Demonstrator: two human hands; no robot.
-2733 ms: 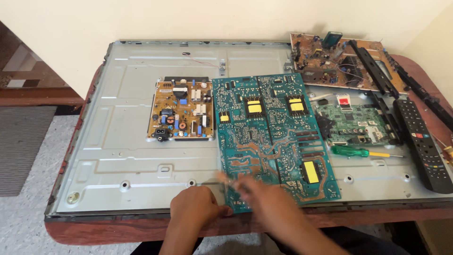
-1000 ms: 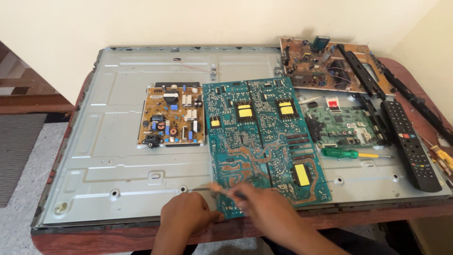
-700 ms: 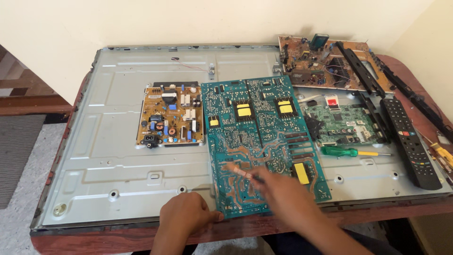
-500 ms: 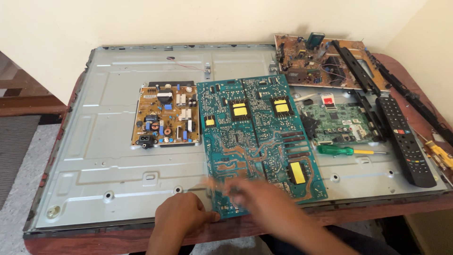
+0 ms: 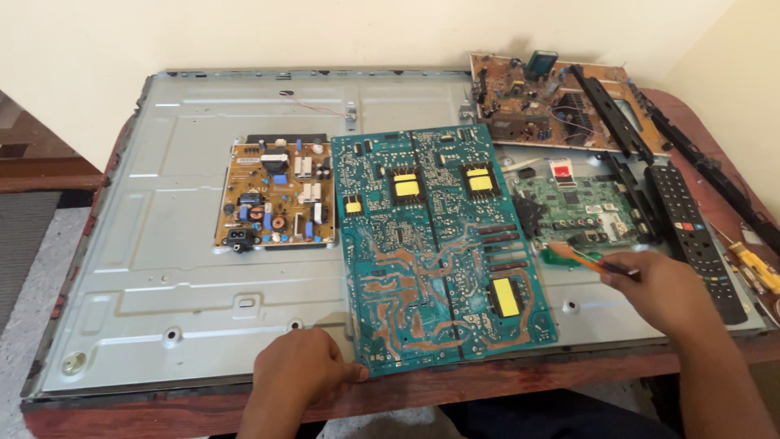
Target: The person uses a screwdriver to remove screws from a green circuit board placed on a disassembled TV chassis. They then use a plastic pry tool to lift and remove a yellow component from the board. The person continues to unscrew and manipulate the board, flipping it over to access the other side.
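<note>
A large green circuit board lies solder side up on the grey metal back panel of a flat screen. My left hand rests at the panel's near edge, fingers curled, with its thumb pressed against the board's near left corner. My right hand is to the right of the board. It grips a screwdriver with a green and orange handle, held low over the panel just in front of a small green board.
A yellow-brown power board sits left of the big board. A brown board and black strips lie at the back right. A black remote control and a yellow tool are at the right edge, over the red-brown table.
My right hand left the near part of the green board, moved right and took hold of the screwdriver that lay on the panel. My left hand stayed at the corner.
</note>
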